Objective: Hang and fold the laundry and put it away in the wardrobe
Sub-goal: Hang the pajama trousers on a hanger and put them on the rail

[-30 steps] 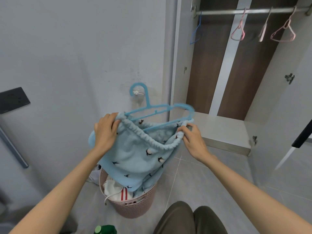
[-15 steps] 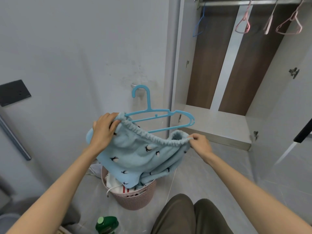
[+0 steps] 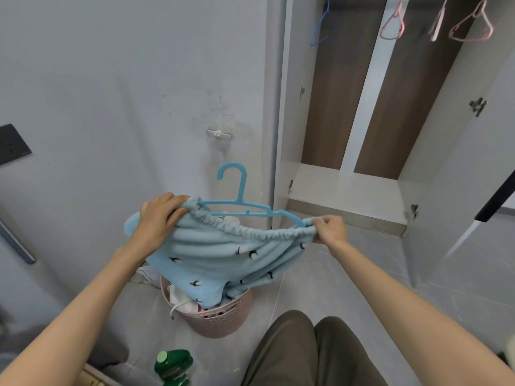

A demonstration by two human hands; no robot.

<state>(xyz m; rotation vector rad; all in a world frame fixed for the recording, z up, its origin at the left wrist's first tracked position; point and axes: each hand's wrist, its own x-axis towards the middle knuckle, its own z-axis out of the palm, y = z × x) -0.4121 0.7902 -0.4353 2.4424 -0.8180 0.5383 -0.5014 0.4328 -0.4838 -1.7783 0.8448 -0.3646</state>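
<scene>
A light blue fleece garment (image 3: 217,254) with small dark bird prints hangs stretched between my hands, its elastic waistband pulled over a blue plastic hanger (image 3: 239,201). My left hand (image 3: 158,218) grips the waistband's left end over the hanger's left arm. At the right end, my right hand (image 3: 330,228) pinches the waistband by the hanger's right tip. The hanger's hook stands upright in the air, below a small wall hook (image 3: 218,134). The garment's lower part drapes into a pink laundry basket (image 3: 223,319) on the floor.
An open wardrobe (image 3: 345,188) stands at right, with one blue hanger (image 3: 320,26) and pink hangers (image 3: 393,23) hanging at its top. A green bottle (image 3: 172,366) sits on the floor near my knees (image 3: 306,349). A dark switch plate (image 3: 12,144) is on the left wall.
The hanger came off the wall hook and dropped lower with the garment. My right hand moved outward to the right, stretching the waistband across the hanger.
</scene>
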